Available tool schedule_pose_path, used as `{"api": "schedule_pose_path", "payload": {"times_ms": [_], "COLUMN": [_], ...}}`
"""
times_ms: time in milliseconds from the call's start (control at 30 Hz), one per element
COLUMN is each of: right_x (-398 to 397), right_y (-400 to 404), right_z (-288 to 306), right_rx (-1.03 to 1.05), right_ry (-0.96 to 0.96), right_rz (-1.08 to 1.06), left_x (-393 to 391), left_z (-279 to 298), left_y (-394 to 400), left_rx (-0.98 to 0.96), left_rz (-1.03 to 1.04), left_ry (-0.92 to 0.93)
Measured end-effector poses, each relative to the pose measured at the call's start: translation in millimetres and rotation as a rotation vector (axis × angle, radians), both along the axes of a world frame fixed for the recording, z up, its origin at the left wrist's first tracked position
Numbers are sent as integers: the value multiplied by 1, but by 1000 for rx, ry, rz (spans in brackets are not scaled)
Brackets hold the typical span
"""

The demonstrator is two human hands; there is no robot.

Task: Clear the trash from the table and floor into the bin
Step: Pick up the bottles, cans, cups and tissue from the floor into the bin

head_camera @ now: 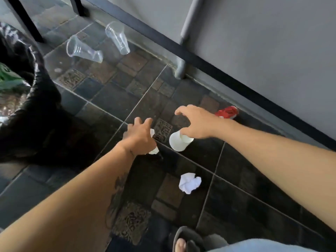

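On the dark tiled floor lies a white paper cup (177, 142) on its side. My right hand (196, 122) hovers just over it, fingers spread, thumb touching its rim. My left hand (140, 137) reaches down over a crumpled white tissue (153, 150), which is mostly hidden beneath the palm; I cannot tell if the fingers grip it. Another crumpled white tissue (190, 182) lies nearer to me. Two clear plastic cups (83, 50) (118, 38) lie tipped further away. A crushed red can (227, 112) rests by the wall. The bin with a black bag (36, 99) stands at the left.
A grey wall with a black skirting (200, 64) runs diagonally on the right, with a grey pipe (183, 51) down it. Black table legs (27, 20) stand at the top left. My sandalled foot (183, 242) is at the bottom edge.
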State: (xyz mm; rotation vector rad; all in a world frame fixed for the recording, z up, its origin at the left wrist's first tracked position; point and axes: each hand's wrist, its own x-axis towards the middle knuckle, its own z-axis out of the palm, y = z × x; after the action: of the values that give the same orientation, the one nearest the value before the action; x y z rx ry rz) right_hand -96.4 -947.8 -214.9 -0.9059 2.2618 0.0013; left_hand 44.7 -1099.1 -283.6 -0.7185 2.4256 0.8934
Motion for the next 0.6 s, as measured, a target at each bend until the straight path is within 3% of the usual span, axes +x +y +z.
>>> {"api": "schedule_pose_path", "payload": {"times_ms": [167,233,367,500,600], "right_x": [35,47,40,31,35], "right_y": [50,57,69,87,106], "right_z": [-55,-65,-60,-57,-58], "right_rx": [-118,-154,-211,-262,-215], "right_ry": [-26,39,150,203,233], "right_rz": [-66,-100,-166,-295,-273], "left_x": [25,32,35,26,12], "left_z": [-37,-47,-56,-46,-37], "left_y": [32,32,35,67,110], "left_rx": [-138,-175,-326,-199,-96], "left_rz": [-308,-341,-362,-346,-402], "left_ry": [-27,-25,161,333,324]}}
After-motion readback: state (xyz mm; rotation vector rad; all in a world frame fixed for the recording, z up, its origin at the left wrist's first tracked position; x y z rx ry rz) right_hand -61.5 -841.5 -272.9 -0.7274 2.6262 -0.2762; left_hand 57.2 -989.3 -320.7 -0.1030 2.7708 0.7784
